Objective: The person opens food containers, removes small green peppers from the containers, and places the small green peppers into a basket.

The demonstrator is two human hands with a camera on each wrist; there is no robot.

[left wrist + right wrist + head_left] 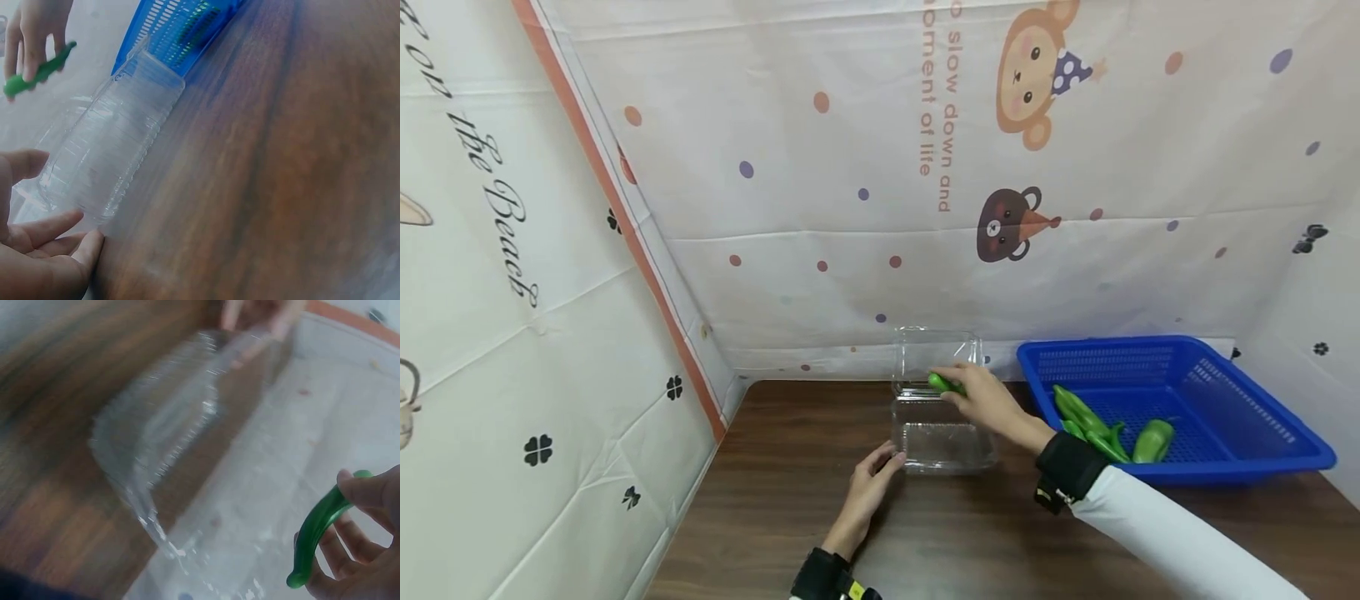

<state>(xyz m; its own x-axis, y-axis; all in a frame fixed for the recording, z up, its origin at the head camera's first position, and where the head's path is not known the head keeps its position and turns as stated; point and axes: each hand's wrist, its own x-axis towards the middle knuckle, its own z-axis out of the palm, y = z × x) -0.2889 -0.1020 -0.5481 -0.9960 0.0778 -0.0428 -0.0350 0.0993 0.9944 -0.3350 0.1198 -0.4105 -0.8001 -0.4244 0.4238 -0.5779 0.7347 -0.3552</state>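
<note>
My right hand (981,400) pinches a curved green chili pepper (322,525) between thumb and fingers, above the hinge side of a clear plastic clamshell box (943,446). The box lies open on the table, its lid (936,354) raised at the back against the cloth. At the box's near left corner is my left hand (868,483), thumb and fingers spread with the fingertips right at the rim. In the left wrist view the box base (115,137) shows see-through walls, and the pepper (40,72) hangs beyond it.
A blue perforated basket (1225,475) stands on the right of the wooden table (760,517). Several green peppers (1086,421) lie in its left part. Printed white cloth (820,292) hangs behind the table and along the left side.
</note>
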